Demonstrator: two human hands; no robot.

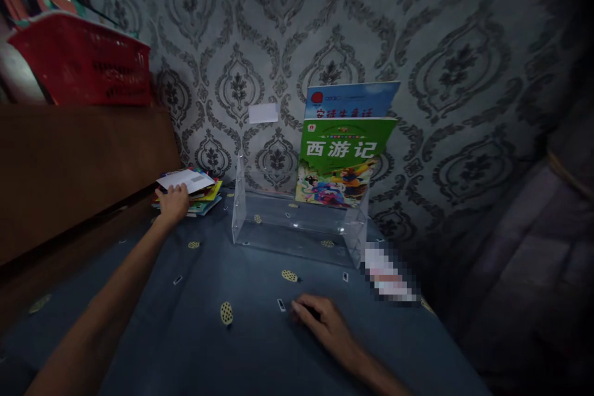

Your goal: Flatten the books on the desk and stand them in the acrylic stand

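At the left, my left hand is closed on the near edge of a book with a white cover. That book is the top one of a stack of colourful books on the table. My right hand rests low over the tablecloth, fingers curled in and nothing visible in them. Beyond it stands a clear acrylic rack. Upright at the rack's right end are a green picture book and, behind it, a taller blue book.
A dark blue patterned cloth covers the table. To the left, a red plastic basket sits on a brown wooden board. A patterned wall rises behind the rack. A pixelated pale item lies right of it.
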